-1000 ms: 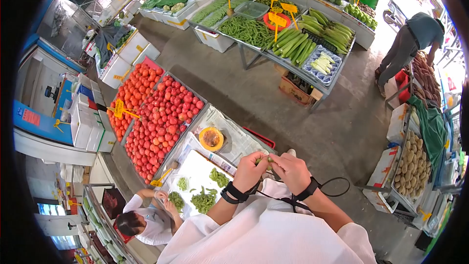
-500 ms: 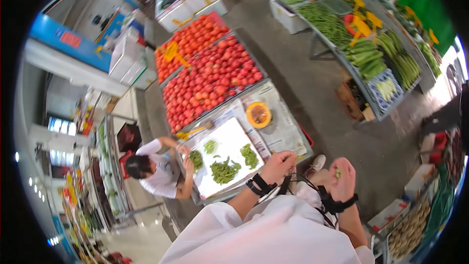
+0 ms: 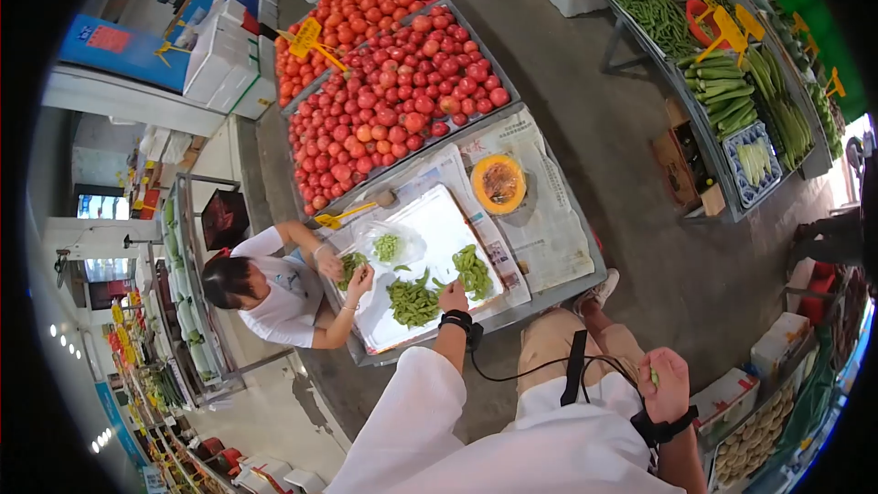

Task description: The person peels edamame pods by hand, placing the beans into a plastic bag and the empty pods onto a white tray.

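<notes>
A white board (image 3: 413, 238) lies on the newspaper-covered table, with green bean pods in piles on it. My left hand (image 3: 454, 297) is over the board's near edge, between the larger pod pile (image 3: 413, 300) and the smaller pod pile (image 3: 472, 273). Its fingers are bunched; whatever may be in them is hidden. Away from the table, my right hand (image 3: 666, 382) is curled around shelled green beans (image 3: 654, 375), which peek out between the fingers. A clear plastic bag (image 3: 391, 240) on the board's far side holds shelled beans. Black bands with a cable are around my wrists.
Across the board, a person (image 3: 274, 284) in white handles another pod pile (image 3: 350, 267). A cut pumpkin (image 3: 498, 184) rests on newspaper. Tomatoes (image 3: 393, 101) fill the crates behind. A vegetable stand (image 3: 695, 82) is at right, boxes (image 3: 777, 343) at lower right.
My left hand has moved from in front of my body to the pods on the board. My right hand stays closed, slightly lower in view. The view has shifted.
</notes>
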Tool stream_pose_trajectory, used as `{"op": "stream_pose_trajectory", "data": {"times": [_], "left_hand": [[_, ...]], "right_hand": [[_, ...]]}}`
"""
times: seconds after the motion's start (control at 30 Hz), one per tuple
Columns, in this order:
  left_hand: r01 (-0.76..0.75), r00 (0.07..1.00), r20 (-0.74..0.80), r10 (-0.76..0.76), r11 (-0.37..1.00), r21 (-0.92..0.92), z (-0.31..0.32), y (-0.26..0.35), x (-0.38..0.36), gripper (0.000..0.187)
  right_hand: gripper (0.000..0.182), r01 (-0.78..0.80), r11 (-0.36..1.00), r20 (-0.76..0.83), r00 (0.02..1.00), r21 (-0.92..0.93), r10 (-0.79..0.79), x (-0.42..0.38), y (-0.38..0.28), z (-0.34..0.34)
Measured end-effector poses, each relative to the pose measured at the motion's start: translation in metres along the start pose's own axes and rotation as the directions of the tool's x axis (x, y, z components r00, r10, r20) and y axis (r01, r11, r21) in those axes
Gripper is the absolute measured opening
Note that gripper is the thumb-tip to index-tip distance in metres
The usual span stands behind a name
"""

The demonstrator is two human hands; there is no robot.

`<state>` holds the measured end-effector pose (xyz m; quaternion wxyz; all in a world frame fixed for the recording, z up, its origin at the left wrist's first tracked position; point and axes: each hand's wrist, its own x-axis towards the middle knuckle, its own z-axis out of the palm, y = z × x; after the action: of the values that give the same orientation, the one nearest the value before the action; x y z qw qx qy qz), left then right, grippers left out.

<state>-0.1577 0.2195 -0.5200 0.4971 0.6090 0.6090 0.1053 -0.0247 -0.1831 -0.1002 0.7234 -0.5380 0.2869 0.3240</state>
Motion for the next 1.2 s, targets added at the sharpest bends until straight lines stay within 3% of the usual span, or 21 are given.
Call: {"op": "stream_pose_trajectory", "data": {"times": [0.07,0.13,0.2,0.37,0.47,0.53,0.7,0.73,0.8,0.87,1.0,1.13,1.2], "left_hand": [[-0.008,0.999,0.035,0.007,0.999,0.04,0.01,-0.004,0.017,0.023],[0.193,0.974,0.13,-0.184,0.979,-0.063,0.01,0.045,-0.007,0.031],[0.157,0.986,0.084,-0.146,0.977,-0.142,0.014,0.044,-0.007,0.026],[0.405,0.873,0.393,-0.287,0.877,-0.258,-0.015,0.121,-0.045,0.022],[0.362,0.748,0.651,-0.129,0.902,-0.236,-0.032,0.203,-0.109,0.034],[0.353,0.598,0.798,-0.075,0.919,-0.178,-0.041,0.261,-0.16,0.04],[0.007,0.304,0.95,0.077,0.997,-0.083,-0.049,0.354,-0.286,0.041],[0.062,0.233,0.961,0.147,0.984,-0.165,-0.044,0.35,-0.301,0.034],[0.088,0.202,0.968,0.151,0.981,-0.171,-0.041,0.355,-0.333,0.03],[0.06,0.233,0.958,0.169,0.98,-0.188,-0.042,0.361,-0.355,0.03],[0.034,0.22,0.963,0.156,0.985,-0.168,-0.043,0.37,-0.366,0.031],[-0.094,0.15,0.97,0.192,0.979,-0.179,-0.045,0.384,-0.371,0.033],[-0.088,0.107,0.977,0.186,0.98,-0.177,-0.049,0.394,-0.373,0.031]], "right_hand": [[0.025,-0.025,1.0,-0.038,0.999,-0.013,0.025,-0.001,0.004,0.001],[0.029,0.049,0.997,0.008,0.999,0.053,-0.05,-0.003,0.008,0.007],[0.033,0.068,0.994,0.086,0.993,0.089,-0.076,-0.004,0.011,0.008],[0.036,0.028,0.998,0.248,0.968,0.05,-0.039,-0.005,0.004,0.022],[0.033,-0.055,0.996,0.301,0.953,0.072,0.031,-0.012,-0.012,0.041],[0.031,-0.048,0.998,0.357,0.934,0.046,0.029,-0.011,-0.01,0.041],[0.021,0.066,0.993,0.351,0.936,-0.102,-0.026,-0.017,-0.017,0.059],[0.02,0.103,0.987,0.356,0.933,-0.121,-0.054,-0.015,-0.016,0.06],[0.014,0.125,0.982,0.287,0.954,-0.142,-0.08,-0.017,-0.016,0.059],[0.014,0.184,0.956,0.249,0.96,-0.227,-0.126,-0.02,-0.017,0.058],[0.014,0.376,0.877,0.293,0.911,-0.299,-0.291,-0.016,-0.02,0.052],[0.012,0.238,0.93,0.262,0.951,-0.281,-0.164,-0.029,-0.036,0.053],[0.01,0.27,0.925,0.296,0.936,-0.266,-0.188,-0.028,-0.036,0.05]]}}
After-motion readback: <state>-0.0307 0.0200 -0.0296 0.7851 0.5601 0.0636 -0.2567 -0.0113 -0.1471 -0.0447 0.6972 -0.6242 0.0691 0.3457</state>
